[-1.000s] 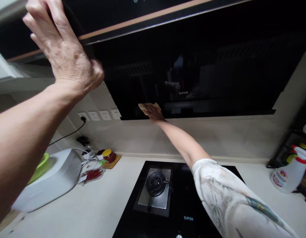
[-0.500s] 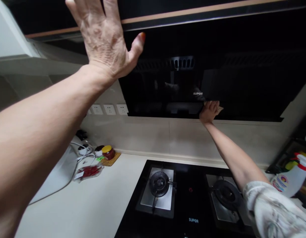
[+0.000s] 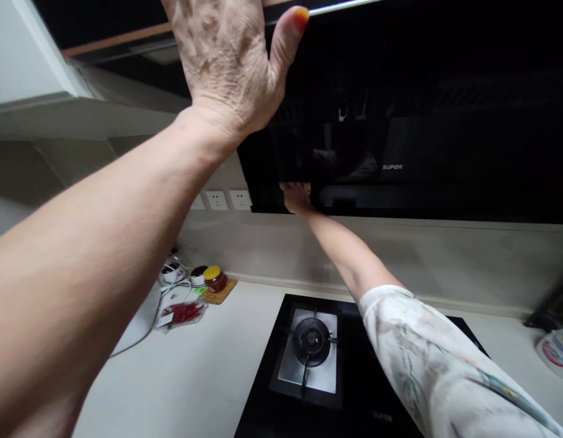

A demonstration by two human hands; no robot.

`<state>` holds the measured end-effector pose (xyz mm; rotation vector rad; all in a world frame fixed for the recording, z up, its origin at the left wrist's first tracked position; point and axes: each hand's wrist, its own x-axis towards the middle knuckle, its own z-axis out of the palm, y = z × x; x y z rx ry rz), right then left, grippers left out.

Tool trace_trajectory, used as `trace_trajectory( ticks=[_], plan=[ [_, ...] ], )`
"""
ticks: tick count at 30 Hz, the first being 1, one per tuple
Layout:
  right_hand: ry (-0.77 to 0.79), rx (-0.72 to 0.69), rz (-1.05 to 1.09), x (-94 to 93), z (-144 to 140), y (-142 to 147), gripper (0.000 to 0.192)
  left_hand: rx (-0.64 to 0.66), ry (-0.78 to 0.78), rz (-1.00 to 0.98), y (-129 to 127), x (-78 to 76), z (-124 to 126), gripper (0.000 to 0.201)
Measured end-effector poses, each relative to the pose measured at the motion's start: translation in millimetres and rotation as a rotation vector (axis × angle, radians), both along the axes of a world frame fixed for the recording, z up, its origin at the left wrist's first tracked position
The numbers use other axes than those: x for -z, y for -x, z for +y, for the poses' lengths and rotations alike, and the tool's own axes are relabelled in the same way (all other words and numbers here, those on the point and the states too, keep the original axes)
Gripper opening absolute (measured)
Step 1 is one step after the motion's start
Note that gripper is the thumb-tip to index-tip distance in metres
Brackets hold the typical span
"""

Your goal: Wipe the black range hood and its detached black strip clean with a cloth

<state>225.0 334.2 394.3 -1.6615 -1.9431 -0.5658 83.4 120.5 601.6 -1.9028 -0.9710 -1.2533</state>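
My left hand (image 3: 226,67) is raised high, fingers apart, its palm flat against the upper part of the black glass range hood (image 3: 422,121); it holds nothing. My right hand (image 3: 297,198) reaches far forward to the hood's lower left edge and presses there. The tan cloth seen under it in the earlier frames is now hidden by the hand. My right arm in a pale patterned sleeve (image 3: 427,365) stretches over the black gas hob (image 3: 263,413), whose left burner (image 3: 311,340) is in view.
Wall sockets (image 3: 229,199) sit left of the hood. On the pale counter (image 3: 194,377) lie a yellow-lidded jar (image 3: 214,280), a packet of red chillies (image 3: 183,313), cables and a white appliance (image 3: 135,322). A white bottle (image 3: 557,353) shows at the right edge.
My right hand swept right along the hood's lower edge with the cloth, then back to its left corner. My left hand shifted right and up on the hood.
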Motion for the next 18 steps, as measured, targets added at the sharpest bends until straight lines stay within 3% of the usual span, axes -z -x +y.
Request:
trace_trajectory(
  ticks=[4,8,11,13,16,18],
  plan=[
    [0.123,-0.206,-0.191,6.1,8.0,28.8,0.062,-0.027,-0.118,-0.018,-2.2,0.4,2.5,0.101],
    [0.191,-0.239,-0.241,14.1,-2.1,16.2,0.059,-0.018,-0.133,-0.057,-3.2,0.5,6.7,0.101],
    [0.148,-0.217,-0.227,14.9,-20.1,-18.4,0.058,-0.011,-0.115,-0.094,-3.8,-2.9,13.6,0.101],
    [0.098,-0.159,-0.193,13.5,-37.2,-50.7,0.057,-0.078,-0.097,-0.1,-3.6,-4.6,16.5,0.103],
    [0.034,-0.043,-0.129,10.0,-71.2,-110.1,0.059,-0.181,-0.058,-0.073,-1.2,-1.8,14.4,0.102],
    [-0.023,0.024,-0.086,7.8,-99.7,-155.5,0.061,-0.158,-0.092,-0.046,1.4,2.8,11.2,0.092]
  ],
)
